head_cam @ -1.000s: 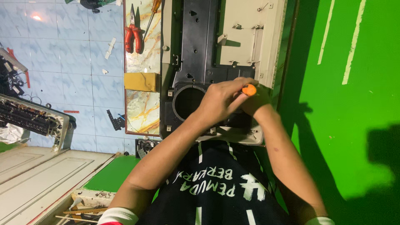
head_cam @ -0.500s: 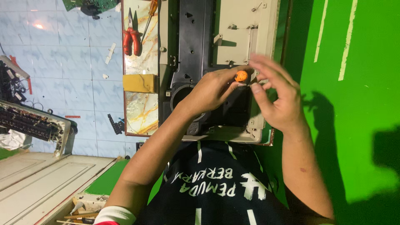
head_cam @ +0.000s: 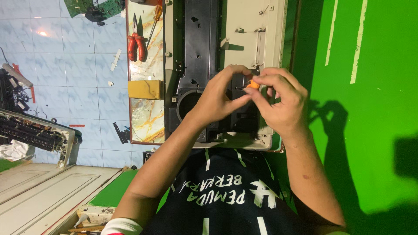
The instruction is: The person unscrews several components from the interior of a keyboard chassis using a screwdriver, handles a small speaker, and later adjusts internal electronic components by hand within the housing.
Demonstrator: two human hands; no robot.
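Both my hands meet over the middle of the black-and-cream casing (head_cam: 204, 52) on the board (head_cam: 146, 117). My right hand (head_cam: 278, 102) pinches the orange handle (head_cam: 253, 85) between thumb and fingertips. My left hand (head_cam: 217, 98) curls beside it, thumb and forefinger closing toward the same handle, touching it. Red pliers (head_cam: 135, 45) lie near the board's far corner, a yellow block (head_cam: 146, 89) at its left edge.

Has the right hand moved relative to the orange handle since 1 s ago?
Yes. The right hand came up from under the left hand and now pinches the orange handle over the black panel.
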